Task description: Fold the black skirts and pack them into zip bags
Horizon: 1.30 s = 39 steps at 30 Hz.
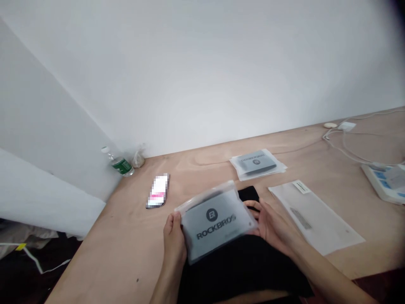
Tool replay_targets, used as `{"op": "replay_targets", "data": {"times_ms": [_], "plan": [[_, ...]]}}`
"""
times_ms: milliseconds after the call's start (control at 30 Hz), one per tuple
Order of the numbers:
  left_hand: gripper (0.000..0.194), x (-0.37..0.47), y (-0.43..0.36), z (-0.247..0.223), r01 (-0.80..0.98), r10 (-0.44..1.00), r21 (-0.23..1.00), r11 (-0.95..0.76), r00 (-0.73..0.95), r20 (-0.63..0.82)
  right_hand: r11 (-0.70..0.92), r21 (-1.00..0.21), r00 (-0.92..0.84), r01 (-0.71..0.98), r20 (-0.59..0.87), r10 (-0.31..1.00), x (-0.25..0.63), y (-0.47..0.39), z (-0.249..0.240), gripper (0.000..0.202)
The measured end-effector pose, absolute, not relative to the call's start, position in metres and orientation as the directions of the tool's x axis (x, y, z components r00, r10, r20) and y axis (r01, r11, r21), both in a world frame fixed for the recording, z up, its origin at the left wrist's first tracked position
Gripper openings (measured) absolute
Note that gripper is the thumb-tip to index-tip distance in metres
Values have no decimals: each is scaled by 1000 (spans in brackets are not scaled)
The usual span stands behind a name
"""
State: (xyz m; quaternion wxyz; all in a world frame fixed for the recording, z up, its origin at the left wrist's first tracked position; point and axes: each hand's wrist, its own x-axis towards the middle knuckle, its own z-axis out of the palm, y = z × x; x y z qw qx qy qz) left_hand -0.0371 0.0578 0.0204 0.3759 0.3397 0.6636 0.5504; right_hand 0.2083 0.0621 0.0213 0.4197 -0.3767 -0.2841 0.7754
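Note:
A frosted plastic zip bag (pixel 218 223) printed ROCKBROS, with a dark flat item inside, is held up and tilted in front of me. My left hand (pixel 174 236) pinches its left edge, thumb on the front. At the right edge is my right hand (pixel 265 221), its fingers curled against the bag and partly hidden behind it. Black cloth (pixel 247 266) lies below the bag and my hands, and a piece of black fabric shows behind the bag's upper right corner. Right of my right hand, a flat frosted bag (pixel 316 219) with a white label rests on the table.
Farther back on the wooden table (pixel 126 245) lie stacked ROCKBROS bags (pixel 257 164). A phone (pixel 158 191) lies at left, near a green-labelled bottle (pixel 122 164) and a small knotted plastic bag (pixel 138 157). White cables (pixel 343 147) and a power strip (pixel 386 181) occupy the right.

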Motion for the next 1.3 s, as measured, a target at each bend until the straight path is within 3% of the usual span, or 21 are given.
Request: {"op": "replay_targets", "data": {"times_ms": [67, 133, 200, 367, 533, 667, 867, 1067, 1133, 1200, 1300], "plan": [[32, -18, 40, 18, -42, 861, 988, 146, -487, -148, -463, -653, -285, -600, -366, 886, 198, 51, 14, 43], [29, 0, 22, 18, -149, 921, 976, 160, -334, -202, -441, -609, -211, -659, -413, 886, 190, 42, 9, 39], [26, 8, 10, 20, -107, 964, 981, 160, -198, -179, -434, -606, -149, -667, -462, 874, 187, 37, 8, 35], [23, -5, 16, 39, 172, 945, 982, 74, -327, -14, -455, -645, -148, -615, -472, 869, 197, 34, 16, 32], [34, -8, 31, 56, 176, 974, 961, 211, 38, -221, -516, -697, -295, -499, -423, 857, 202, 31, 26, 34], [40, 2, 30, 60, 139, 926, 943, 302, 192, -325, -520, -741, -338, -426, -403, 851, 201, 31, 29, 32], [26, 9, 30, 53, 34, 877, 897, 440, 196, -438, -505, -779, -290, -372, -419, 860, 198, 27, 21, 29], [29, 4, 30, 52, -43, 925, 925, 377, 74, -374, -373, -887, -19, -271, -383, 924, 228, 30, 10, 26], [28, 1, 29, 54, -40, 948, 947, 317, 13, -317, -289, -938, 154, -189, -319, 935, 261, 37, 12, 25], [26, -4, 28, 57, -27, 978, 978, 206, -11, -206, -210, -977, 354, 24, -188, 916, 305, 46, 15, 25], [18, -10, 28, 58, 55, 997, 998, -42, 73, 38, -261, -849, 536, 460, 31, 844, 371, 59, 14, 29]]}}
